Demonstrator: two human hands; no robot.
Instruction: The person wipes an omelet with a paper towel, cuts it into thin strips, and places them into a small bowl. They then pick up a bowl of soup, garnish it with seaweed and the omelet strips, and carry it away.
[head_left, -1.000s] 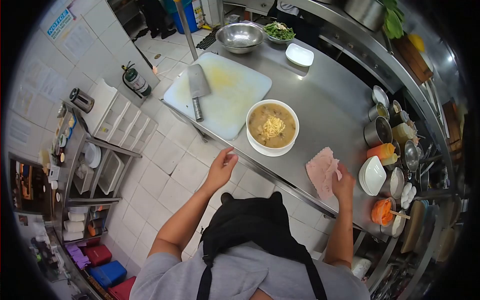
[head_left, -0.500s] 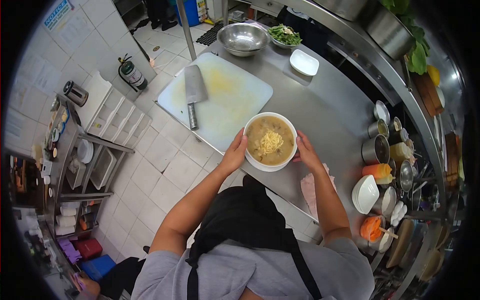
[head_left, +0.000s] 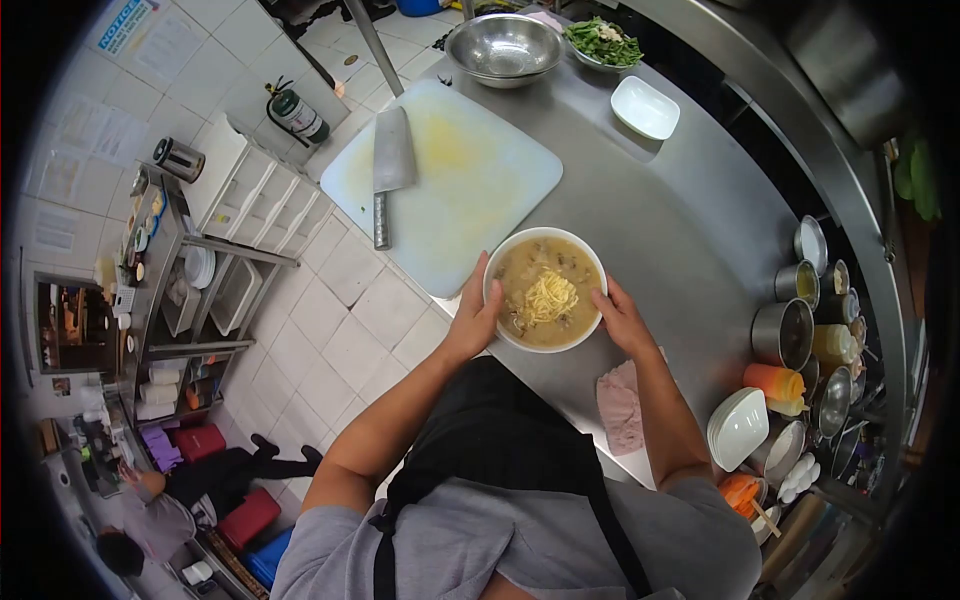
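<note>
A round white bowl [head_left: 545, 290] of thick brownish soup, topped with a mound of pale yellow strands [head_left: 551, 296], is held between both hands. My left hand [head_left: 476, 312] grips its left rim, thumb on the edge. On the right side, my right hand [head_left: 624, 316] clasps the rim with its fingers mostly beneath. Just beyond the bowl lies a white cutting board [head_left: 470, 190] with yellow stains, and a cleaver [head_left: 394, 160] rests on its left part. A pink cloth [head_left: 621, 408] is on the steel counter near my right forearm.
Metal bowls [head_left: 504, 48], a bowl of greens [head_left: 603, 42] and a white square dish [head_left: 645, 107] stand at the counter's far end. Pots [head_left: 782, 333], sauce bottles and stacked white dishes [head_left: 738, 429] line the right. At lower left is another person [head_left: 160, 505] near shelving.
The view has shifted, with the surroundings displaced in the frame. The bowl has come away from the cutting board's corner slightly, still in both hands. More of the other person shows at lower left.
</note>
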